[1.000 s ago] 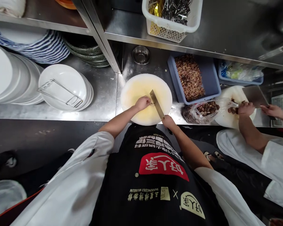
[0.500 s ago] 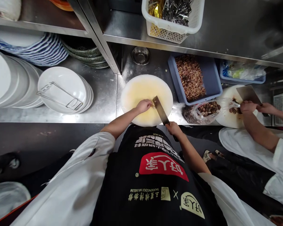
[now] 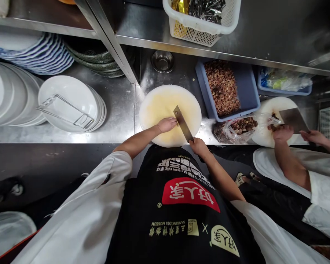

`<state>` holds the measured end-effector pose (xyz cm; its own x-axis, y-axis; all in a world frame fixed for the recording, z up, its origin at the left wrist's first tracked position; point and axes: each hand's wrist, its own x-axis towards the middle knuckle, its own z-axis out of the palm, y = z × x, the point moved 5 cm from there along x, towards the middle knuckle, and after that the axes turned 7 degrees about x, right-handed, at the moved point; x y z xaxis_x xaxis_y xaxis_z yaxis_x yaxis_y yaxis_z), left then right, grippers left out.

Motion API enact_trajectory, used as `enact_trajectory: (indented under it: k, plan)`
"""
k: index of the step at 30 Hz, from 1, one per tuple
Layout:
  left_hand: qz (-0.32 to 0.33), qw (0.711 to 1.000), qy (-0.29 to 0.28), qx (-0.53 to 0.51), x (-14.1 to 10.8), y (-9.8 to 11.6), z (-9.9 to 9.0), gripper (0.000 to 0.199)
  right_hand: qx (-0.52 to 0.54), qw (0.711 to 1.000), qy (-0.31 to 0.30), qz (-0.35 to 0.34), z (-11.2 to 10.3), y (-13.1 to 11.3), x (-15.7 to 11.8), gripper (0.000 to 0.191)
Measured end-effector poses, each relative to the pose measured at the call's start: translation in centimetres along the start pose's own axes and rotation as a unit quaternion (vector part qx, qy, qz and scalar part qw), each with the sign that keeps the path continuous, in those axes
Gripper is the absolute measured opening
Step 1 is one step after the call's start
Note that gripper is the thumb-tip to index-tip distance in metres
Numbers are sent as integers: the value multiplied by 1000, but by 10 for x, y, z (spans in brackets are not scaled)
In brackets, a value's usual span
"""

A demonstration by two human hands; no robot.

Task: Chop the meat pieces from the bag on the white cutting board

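Note:
A round, yellow-stained cutting board (image 3: pixel 156 106) lies on the steel counter in front of me. My right hand (image 3: pixel 198 147) is wrapped round the handle of a cleaver (image 3: pixel 184 125), whose blade slants over the board's right half. On the board, my left hand (image 3: pixel 167 124) presses its bent fingers together just left of the blade. At its fingertips shows a bit of a small brownish piece of food (image 3: pixel 177 124), too covered to tell its kind.
Behind the board stand a small metal bowl (image 3: pixel 162 61) and a blue bin (image 3: pixel 246 88) of chopped brown food. A bag of brown pieces (image 3: pixel 236 129) lies to the right, beside a co-worker's hand (image 3: pixel 283 132) and cleaver (image 3: pixel 293 119). White plates (image 3: pixel 68 95) are stacked left; a steel shelf (image 3: pixel 143 42) overhangs.
My left hand has flattened a little over the food piece, covering more of it. The cleaver has shifted slightly left and away from me. The co-worker's hands have moved left.

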<state>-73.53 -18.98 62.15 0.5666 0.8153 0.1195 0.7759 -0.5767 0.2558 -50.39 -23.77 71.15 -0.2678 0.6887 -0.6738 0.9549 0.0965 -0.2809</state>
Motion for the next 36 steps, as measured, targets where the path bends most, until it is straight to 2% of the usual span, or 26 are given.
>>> enact_trajectory:
  k: [3, 8, 16, 21, 27, 36]
  plan:
    - [10, 1000, -1, 2, -3, -2, 3, 33, -3, 1000, -3, -8, 3, -4, 5, 38]
    - [8, 1000, 24, -3, -9, -4, 8, 32, 19, 999, 2, -28, 2, 3, 8, 33]
    - [21, 999, 39, 7, -11, -3, 13, 33, 129, 987, -91, -34, -9, 18, 17, 31]
    - [16, 999, 36, 5, -12, -3, 15, 34, 118, 984, -135, -5, -20, 16, 29, 33]
    - [8, 999, 48, -1, -12, -4, 15, 33, 72, 989, -125, 45, -29, 2, 43, 32]
    - [-13, 999, 33, -16, -10, -7, 13, 32, 89, 990, -92, 66, -4, -6, 43, 38]
